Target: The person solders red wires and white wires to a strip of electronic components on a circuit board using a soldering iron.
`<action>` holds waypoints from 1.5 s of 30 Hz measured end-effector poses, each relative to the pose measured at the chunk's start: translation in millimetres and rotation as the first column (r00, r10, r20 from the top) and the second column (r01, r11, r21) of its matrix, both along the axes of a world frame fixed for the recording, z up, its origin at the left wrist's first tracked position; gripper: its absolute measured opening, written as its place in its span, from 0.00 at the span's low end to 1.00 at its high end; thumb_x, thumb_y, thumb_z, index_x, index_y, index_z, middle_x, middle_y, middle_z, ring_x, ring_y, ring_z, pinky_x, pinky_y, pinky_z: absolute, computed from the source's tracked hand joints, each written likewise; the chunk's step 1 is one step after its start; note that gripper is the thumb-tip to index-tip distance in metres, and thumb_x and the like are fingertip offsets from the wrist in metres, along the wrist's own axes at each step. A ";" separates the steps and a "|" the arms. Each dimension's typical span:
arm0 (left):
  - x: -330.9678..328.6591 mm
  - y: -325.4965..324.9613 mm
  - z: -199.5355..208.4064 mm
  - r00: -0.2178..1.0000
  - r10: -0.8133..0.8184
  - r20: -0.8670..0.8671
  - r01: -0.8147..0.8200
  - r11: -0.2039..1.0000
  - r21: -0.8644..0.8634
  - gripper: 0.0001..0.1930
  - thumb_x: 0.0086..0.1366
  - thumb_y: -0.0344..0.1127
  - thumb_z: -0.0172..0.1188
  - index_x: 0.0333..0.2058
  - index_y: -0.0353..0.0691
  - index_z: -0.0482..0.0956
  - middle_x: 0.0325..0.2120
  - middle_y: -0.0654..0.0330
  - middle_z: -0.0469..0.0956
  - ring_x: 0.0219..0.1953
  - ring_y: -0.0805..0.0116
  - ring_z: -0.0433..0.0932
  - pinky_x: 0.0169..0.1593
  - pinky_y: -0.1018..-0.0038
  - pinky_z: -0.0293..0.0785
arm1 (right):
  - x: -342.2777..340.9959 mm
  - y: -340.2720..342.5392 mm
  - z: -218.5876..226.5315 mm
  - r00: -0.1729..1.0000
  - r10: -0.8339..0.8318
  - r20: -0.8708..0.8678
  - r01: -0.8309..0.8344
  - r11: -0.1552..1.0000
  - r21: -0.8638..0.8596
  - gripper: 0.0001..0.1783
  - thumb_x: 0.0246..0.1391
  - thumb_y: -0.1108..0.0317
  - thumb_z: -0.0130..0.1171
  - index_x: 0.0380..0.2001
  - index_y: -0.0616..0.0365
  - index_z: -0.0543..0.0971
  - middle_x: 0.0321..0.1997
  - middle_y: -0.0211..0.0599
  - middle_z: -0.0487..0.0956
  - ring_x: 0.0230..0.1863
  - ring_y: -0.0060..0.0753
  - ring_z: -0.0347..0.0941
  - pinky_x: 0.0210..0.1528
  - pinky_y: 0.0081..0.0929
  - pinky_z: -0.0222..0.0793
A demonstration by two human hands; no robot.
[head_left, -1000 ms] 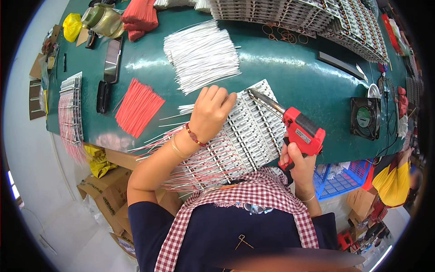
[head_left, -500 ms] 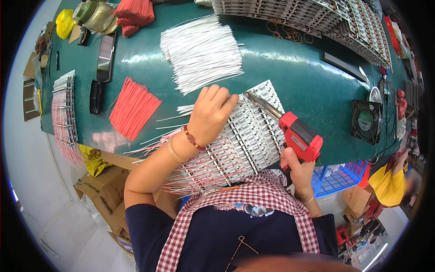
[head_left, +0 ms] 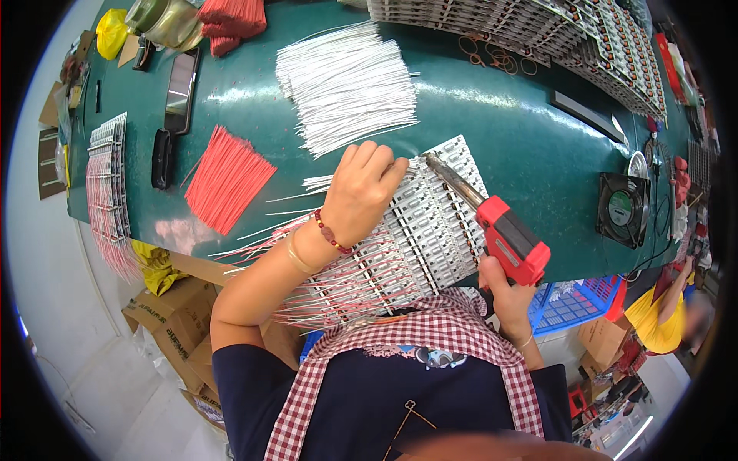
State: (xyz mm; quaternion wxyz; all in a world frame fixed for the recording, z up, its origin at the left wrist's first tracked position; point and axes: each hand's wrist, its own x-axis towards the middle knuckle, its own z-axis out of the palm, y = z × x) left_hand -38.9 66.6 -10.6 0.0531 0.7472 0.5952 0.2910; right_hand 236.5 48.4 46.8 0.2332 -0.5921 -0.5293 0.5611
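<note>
The left hand (head_left: 361,184) partly hides circuit boards (head_left: 434,223), and what the soldering tip (head_left: 435,161) touches is unclear

**Soldering gun (head_left: 513,237) angled over a white board panel (head_left: 440,211)**

The soldering gun, red with black parts, sits in the right hand (head_left: 507,293), its long metal barrel slanting up and leftward so that the tip meets or nearly meets the panel's upper edge; contact is too small to tell. The white board panel, ranked with rows of small components, lies askew at the counter's (head_left: 530,180) near edge. Thin red and white wires (head_left: 319,303) fan loosely leftward from its left part, some passing beneath the left forearm (head_left: 265,276).
</note>
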 end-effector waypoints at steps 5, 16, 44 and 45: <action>0.2 -0.1 0.2 1.000 0.004 -0.003 -0.004 1.000 0.002 0.14 0.49 0.22 0.59 0.37 0.36 0.82 0.26 0.61 0.69 0.31 0.63 0.69 0.36 0.68 0.65 | 10.6 -4.1 -3.4 0.995 0.006 -0.103 -0.004 1.000 0.027 0.11 0.51 0.74 0.69 0.39 0.62 0.82 0.37 0.33 0.83 0.37 0.21 0.77 0.40 0.24 0.73; -0.6 -0.8 -1.3 0.999 -0.021 -0.032 0.021 1.000 0.004 0.10 0.53 0.27 0.56 0.36 0.35 0.78 0.28 0.59 0.66 0.34 0.63 0.68 0.39 0.68 0.65 | 10.2 -10.3 -18.1 0.995 -0.007 0.099 -0.001 0.997 0.079 0.15 0.49 0.70 0.73 0.40 0.61 0.82 0.39 0.33 0.82 0.38 0.25 0.78 0.41 0.26 0.73; 1.2 -1.1 -1.3 0.998 -0.014 -0.058 0.015 0.999 0.031 0.09 0.52 0.27 0.56 0.35 0.34 0.77 0.28 0.59 0.66 0.34 0.63 0.68 0.38 0.69 0.65 | 7.3 -11.2 -7.0 0.998 -0.063 -0.018 0.064 0.992 0.104 0.16 0.52 0.71 0.71 0.43 0.62 0.79 0.35 0.30 0.80 0.31 0.22 0.74 0.34 0.25 0.70; 1.3 -0.8 -1.8 0.998 -0.016 -0.054 0.019 0.999 0.043 0.09 0.52 0.27 0.56 0.34 0.35 0.77 0.28 0.59 0.66 0.34 0.63 0.68 0.38 0.69 0.65 | 5.2 -10.5 -2.3 0.998 -0.063 -0.017 0.065 0.992 0.104 0.16 0.52 0.71 0.71 0.43 0.62 0.79 0.35 0.30 0.80 0.31 0.22 0.74 0.34 0.25 0.70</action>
